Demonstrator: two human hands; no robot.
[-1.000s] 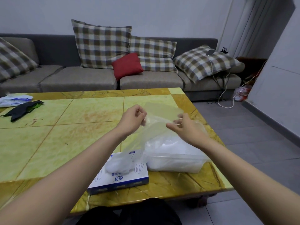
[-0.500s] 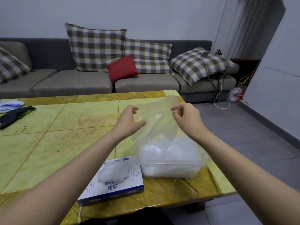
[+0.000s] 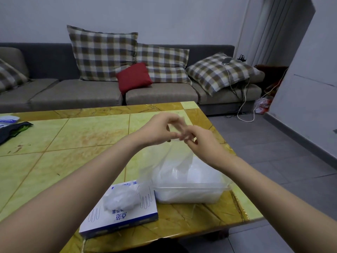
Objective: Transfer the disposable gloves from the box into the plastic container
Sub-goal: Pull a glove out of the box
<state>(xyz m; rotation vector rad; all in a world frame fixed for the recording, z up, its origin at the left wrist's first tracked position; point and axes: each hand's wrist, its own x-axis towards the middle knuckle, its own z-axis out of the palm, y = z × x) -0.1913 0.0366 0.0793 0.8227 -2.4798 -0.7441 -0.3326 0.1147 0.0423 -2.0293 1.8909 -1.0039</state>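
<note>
As left hand (image 3: 155, 132) and right hand (image 3: 202, 143) pinch the glove (image 3: 175, 157), it dangles straight over the container (image 3: 189, 196), by the table (image 3: 73, 143)'s right edge.

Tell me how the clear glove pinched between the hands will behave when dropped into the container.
Probably floppy: the glove hangs in limp folds below the left hand and right hand. Likely very light, being thin see-through film, so it may drift rather than drop into the container. It may not stay down: the pile inside already billows above the rim.
</note>
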